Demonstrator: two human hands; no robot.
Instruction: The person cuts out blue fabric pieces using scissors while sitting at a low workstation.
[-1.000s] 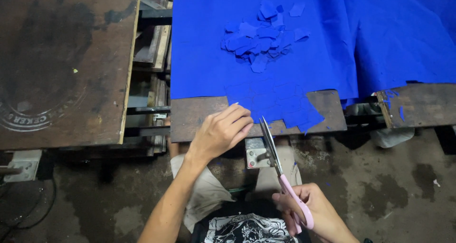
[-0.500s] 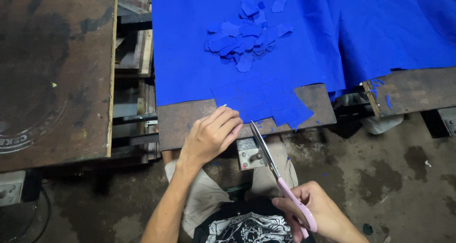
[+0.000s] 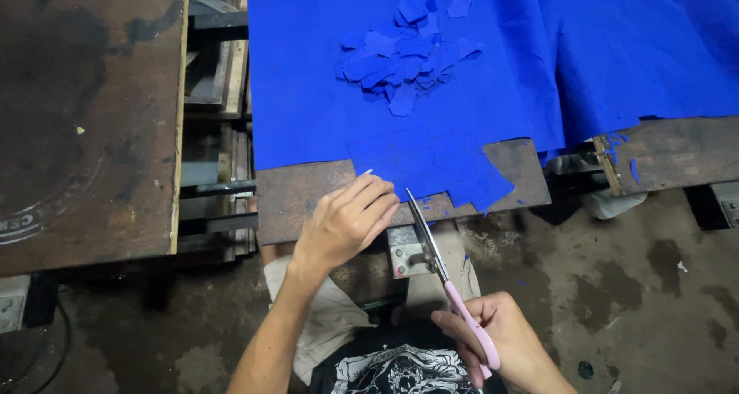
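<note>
Pink-handled scissors (image 3: pixel 450 290), blades together and pointing up toward the near edge of a blue fabric sheet (image 3: pixel 323 78); the tips lie just short of the marked-out patch of fabric (image 3: pixel 431 163) overhanging the dark surface (image 3: pixel 296 194). Right hand (image 3: pixel 500 340), fingers closed through the scissor handles, below the surface edge. Left hand (image 3: pixel 342 225), fingers curled loosely together, resting on the surface edge just beside the blades; whether it pinches anything cannot be told. Heap of cut blue pieces (image 3: pixel 404 55) farther up the sheet. Second dark board (image 3: pixel 85 109) at left.
</note>
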